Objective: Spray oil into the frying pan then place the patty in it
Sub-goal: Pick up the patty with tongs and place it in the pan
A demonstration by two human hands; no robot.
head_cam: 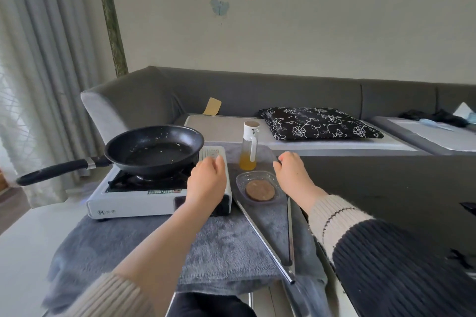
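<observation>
Nothing sprayed yet: my left hand [207,183] and right hand [292,172] hover loosely curled, holding nothing, flanking the clear white-capped oil sprayer bottle [249,147] near the grey towel's [219,242] far edge. Next I grasp it and aim at the black frying pan [154,149]; the round brown patty [260,190] waits.

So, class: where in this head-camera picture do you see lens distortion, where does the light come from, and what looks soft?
Head view: wide-angle bending stretches the sleeves at the bottom corners; daylight enters through the curtain on the left; the frying pan and patty look fairly sharp, the edges softer.

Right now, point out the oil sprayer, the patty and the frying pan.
oil sprayer [248,148]: head view, on the clear glass body.
patty [260,190]: head view, centre of its top.
frying pan [157,153]: head view, on the inner base.
</observation>
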